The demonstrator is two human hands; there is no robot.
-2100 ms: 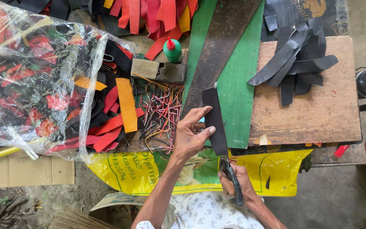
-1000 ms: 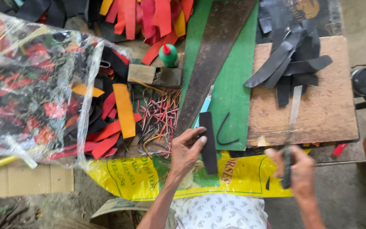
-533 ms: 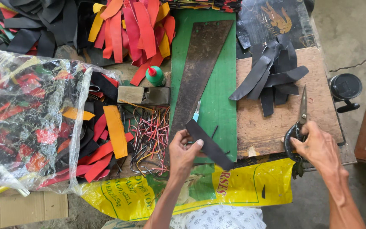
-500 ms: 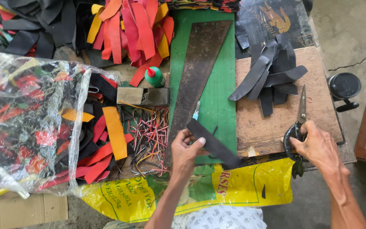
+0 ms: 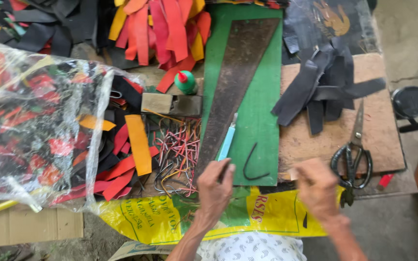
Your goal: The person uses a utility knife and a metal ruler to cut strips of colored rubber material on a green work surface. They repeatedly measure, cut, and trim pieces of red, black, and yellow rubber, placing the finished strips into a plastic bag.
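At the lower middle of the frame, the left hand [image 5: 215,186] rests at the near edge of the green cutting mat [image 5: 267,121], its fingers [image 5: 223,169] curled around the lower end of a light blue craft knife [image 5: 227,141] that lies along the mat, beside a long dark wedge-shaped strip [image 5: 235,82]. A thin black curved offcut [image 5: 253,164] lies on the mat just to the right of that hand. The right hand [image 5: 318,188] is at the lower right of centre, blurred, over the near edge of a wooden board [image 5: 337,135]; its fingers look loosely bent, and I cannot tell whether they grasp anything. Black-handled scissors [image 5: 353,162] lie on the board just to the right of that hand, apart from it, blades pointing to the top of the frame. Further up the board sits a heap of black strips [image 5: 320,89]. Left of the mat is a tangle of coloured wires [image 5: 177,150], an orange strip [image 5: 139,144], and a small green bottle with a red cap [image 5: 186,82]. A clear plastic bag of red and black scraps [image 5: 35,125] fills the left side, and a yellow sack [image 5: 180,217] hangs over the front edge of the counter.
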